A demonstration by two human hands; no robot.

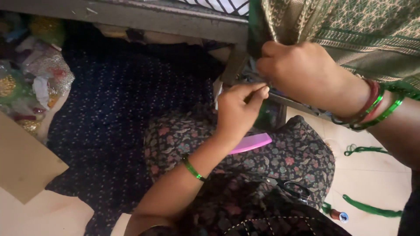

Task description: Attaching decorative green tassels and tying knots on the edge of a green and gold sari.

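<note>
My right hand point(302, 72) grips the hanging edge of an olive and green patterned cloth point(350, 26) at the top right, fingers closed on it. My left hand point(238, 109) is just below, its fingertips pinched together on something thin at the cloth's edge, too small to make out. A pink comb point(253, 143) lies on my lap under the left wrist. Green bangles sit on both wrists.
A wooden frame point(144, 17) crosses the top. Dark dotted fabric point(113, 113) covers the floor. Clear bags of beads point(35, 83) lie at the left, cardboard point(22, 161) below them. Green threads point(372, 209), a small spool point(339, 215) and scissors point(293, 190) are at the lower right.
</note>
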